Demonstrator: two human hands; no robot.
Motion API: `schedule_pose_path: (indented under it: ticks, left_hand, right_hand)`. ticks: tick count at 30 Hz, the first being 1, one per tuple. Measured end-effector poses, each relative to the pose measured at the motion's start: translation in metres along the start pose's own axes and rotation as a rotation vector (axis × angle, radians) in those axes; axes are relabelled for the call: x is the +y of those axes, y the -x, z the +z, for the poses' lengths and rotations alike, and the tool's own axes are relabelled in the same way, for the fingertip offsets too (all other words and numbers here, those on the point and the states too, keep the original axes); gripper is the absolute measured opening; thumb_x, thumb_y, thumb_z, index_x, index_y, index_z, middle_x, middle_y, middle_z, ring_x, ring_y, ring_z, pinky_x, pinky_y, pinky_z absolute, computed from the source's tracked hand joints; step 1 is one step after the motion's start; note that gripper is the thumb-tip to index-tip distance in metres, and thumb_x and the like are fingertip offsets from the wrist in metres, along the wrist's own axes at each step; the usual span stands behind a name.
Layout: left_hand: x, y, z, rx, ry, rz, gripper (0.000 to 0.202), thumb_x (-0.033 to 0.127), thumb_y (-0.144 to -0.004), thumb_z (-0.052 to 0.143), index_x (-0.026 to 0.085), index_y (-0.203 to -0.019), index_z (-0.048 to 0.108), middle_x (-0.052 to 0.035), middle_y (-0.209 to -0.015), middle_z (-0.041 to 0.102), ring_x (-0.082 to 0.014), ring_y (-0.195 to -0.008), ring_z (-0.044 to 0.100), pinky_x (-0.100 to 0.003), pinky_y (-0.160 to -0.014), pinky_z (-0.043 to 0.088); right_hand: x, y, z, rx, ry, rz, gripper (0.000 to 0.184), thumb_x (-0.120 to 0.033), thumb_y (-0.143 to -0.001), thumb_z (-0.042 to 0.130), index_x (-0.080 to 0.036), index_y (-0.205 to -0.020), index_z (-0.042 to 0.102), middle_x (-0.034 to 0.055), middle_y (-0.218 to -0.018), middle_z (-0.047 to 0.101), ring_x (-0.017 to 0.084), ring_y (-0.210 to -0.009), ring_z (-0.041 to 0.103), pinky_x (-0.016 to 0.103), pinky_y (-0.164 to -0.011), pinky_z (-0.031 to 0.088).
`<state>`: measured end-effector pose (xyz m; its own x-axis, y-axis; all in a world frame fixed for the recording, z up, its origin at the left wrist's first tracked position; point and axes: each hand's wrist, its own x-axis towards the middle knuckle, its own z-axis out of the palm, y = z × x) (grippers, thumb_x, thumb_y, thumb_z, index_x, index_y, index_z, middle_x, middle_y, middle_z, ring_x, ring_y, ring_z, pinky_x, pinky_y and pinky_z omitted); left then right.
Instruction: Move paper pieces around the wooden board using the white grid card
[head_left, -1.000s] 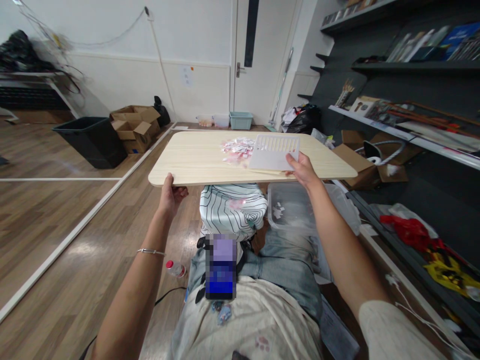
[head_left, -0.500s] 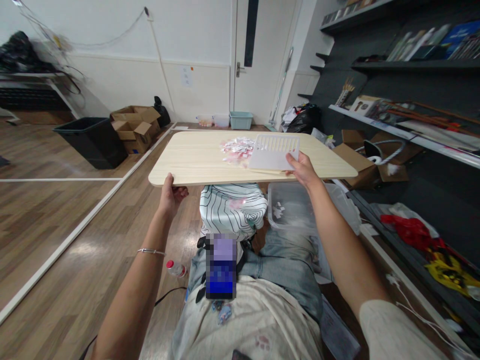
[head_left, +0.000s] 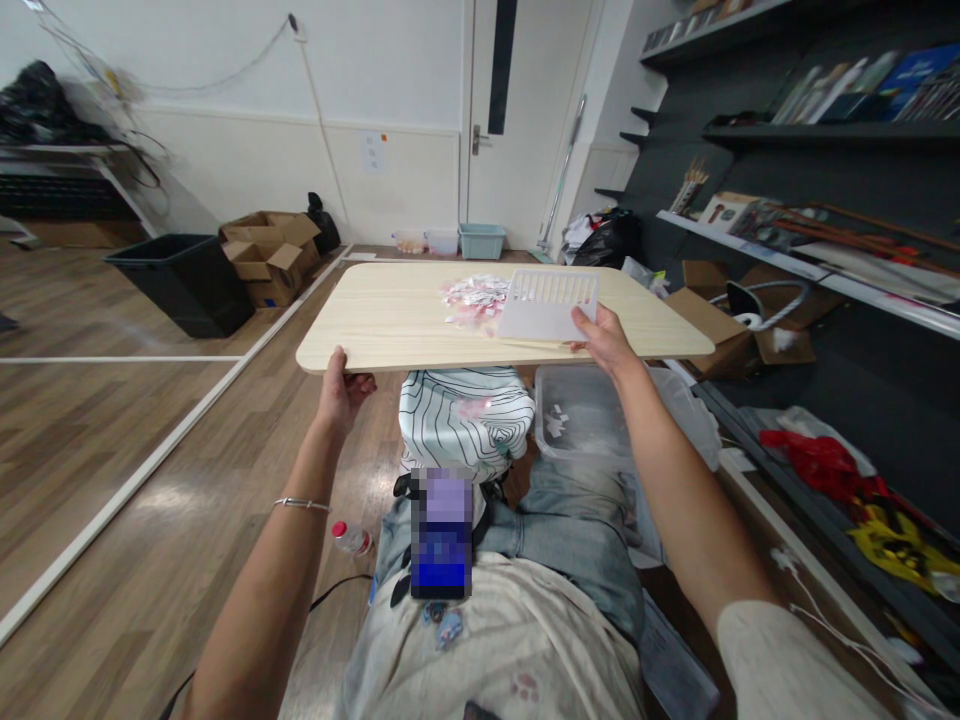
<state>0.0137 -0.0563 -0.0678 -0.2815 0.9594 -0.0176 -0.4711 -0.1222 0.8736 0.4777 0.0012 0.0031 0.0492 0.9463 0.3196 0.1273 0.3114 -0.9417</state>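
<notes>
My left hand (head_left: pixel 346 392) grips the front left edge of a pale wood-grain tabletop (head_left: pixel 390 315), thumb on top and fingers curled below. In my right hand (head_left: pixel 604 338) is a white plastic slotted scraper (head_left: pixel 544 318), thumb on its face and slots pointing away from me. It leans over the board, right beside a heap of small white and pinkish paper bits (head_left: pixel 480 296). Part of the scraper's underside and my right fingers are hidden.
Below the board are a patterned cloth-covered seat (head_left: pixel 465 415) and a clear plastic bin (head_left: pixel 581 440) with a few paper bits. A red-capped bottle (head_left: pixel 351 538) is on the floor at left. Dark shelves (head_left: pixel 795 130) line the right; a black bin (head_left: pixel 187 290) stands left.
</notes>
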Motion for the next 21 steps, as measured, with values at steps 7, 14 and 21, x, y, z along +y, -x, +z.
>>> schedule_pose_path:
  ticks: [7, 14, 21]
  left_hand:
    - [-0.0014, -0.0015, -0.0016, 0.003, -0.003, -0.007, 0.058, 0.075, -0.081, 0.087, 0.024, -0.079, 0.059, 0.0086, -0.051, 0.041, -0.0114, -0.045, 0.044, -0.025, -0.049, 0.044]
    - [-0.0026, -0.0058, -0.0067, -0.043, -0.012, -0.022, 0.064, 0.077, -0.069, 0.094, 0.024, -0.079, 0.059, 0.0090, -0.052, 0.043, -0.0112, -0.047, 0.047, -0.024, -0.051, 0.045]
    - [-0.0037, -0.0058, -0.0068, -0.026, -0.004, -0.015, 0.059, 0.075, -0.076, 0.090, 0.025, -0.080, 0.059, 0.0092, -0.052, 0.040, -0.0123, -0.047, 0.046, -0.025, -0.050, 0.046]
  right_hand:
    - [0.0010, -0.0007, 0.0002, -0.001, -0.020, -0.002, 0.076, -0.075, -0.070, 0.097, -0.028, -0.124, 0.072, 0.0075, -0.115, 0.079, 0.023, -0.089, 0.074, 0.026, -0.052, 0.063]
    - [0.0022, -0.0014, -0.0013, -0.009, -0.008, -0.008, 0.077, -0.076, -0.071, 0.096, -0.027, -0.125, 0.072, 0.0073, -0.116, 0.079, 0.022, -0.089, 0.074, 0.024, -0.051, 0.061]
    - [0.0061, -0.0039, -0.0038, -0.014, -0.032, -0.014, 0.078, -0.076, -0.072, 0.098, -0.026, -0.127, 0.075, 0.0075, -0.118, 0.081, 0.022, -0.089, 0.076, 0.022, -0.049, 0.061]
